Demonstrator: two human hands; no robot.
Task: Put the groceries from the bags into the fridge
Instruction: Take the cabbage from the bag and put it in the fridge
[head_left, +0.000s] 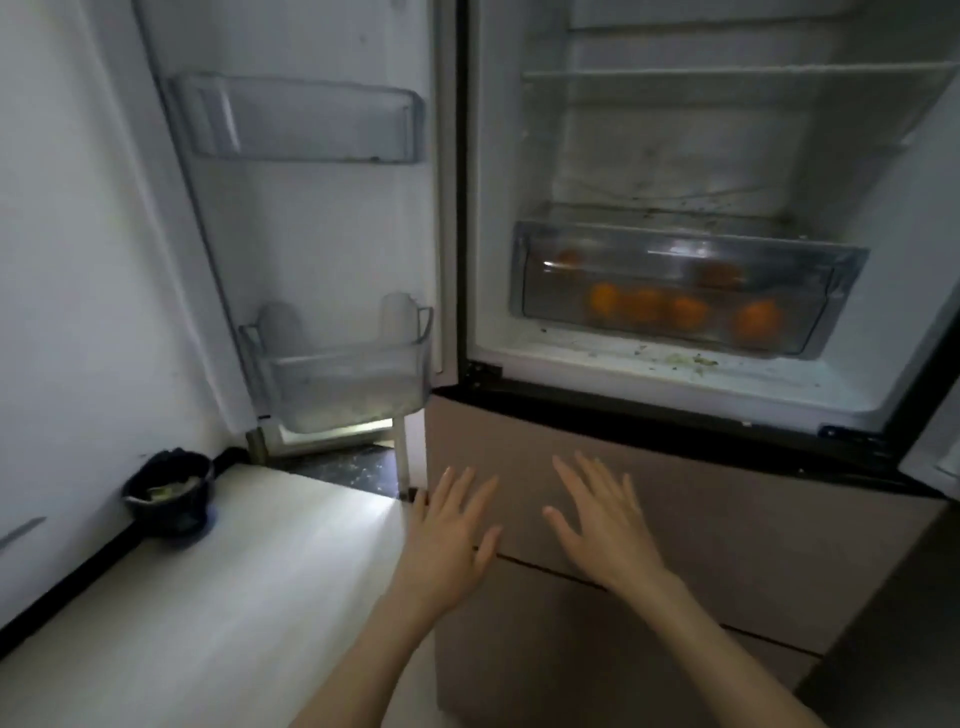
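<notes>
The fridge (519, 156) stands with its upper door (322, 218) swung wide to the left. A clear crisper drawer (831, 280) at the bottom of the compartment holds several oranges (647, 305). Glass shelves (727, 73) above it look bare. My left hand (449, 535) and my right hand (602, 519) hover side by side with fingers spread, in front of the beige lower drawer front (753, 519). Neither hand holds anything. No bags are in view.
Two clear door bins (301, 117) (343, 384) hang on the open door. A dark small bin (169, 493) sits on the pale floor by the left wall. Crumbs lie on the fridge floor (691, 364). A second door edge shows at far right.
</notes>
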